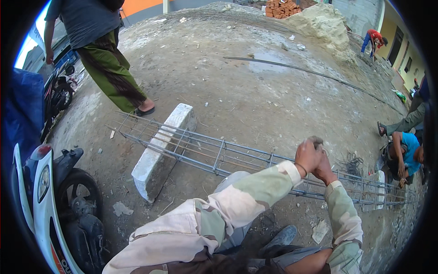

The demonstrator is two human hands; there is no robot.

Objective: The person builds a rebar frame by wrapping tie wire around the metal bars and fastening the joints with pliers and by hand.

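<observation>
**Rebar cage mostly framed, hands busy at one tie**

A long rebar cage (219, 153) lies on the ground, propped on a concrete block (159, 150) near one end and a second block (378, 182) near the far end. Its long bars already run the full length, and many stirrups sit in place along it, so the frame looks largely assembled; judging by where the hands work, tying is unfinished.

The left hand (308, 155) is closed in a fist around something small and dark, possibly a tool; I cannot tell what. The right hand (325, 170) is curled just beside it, touching, above the cage.

Count: one cage, two blocks, two hands at work, one loose bar (301, 69) beyond, one coil of wire (351, 162), two motorbikes at left, four other people.
</observation>
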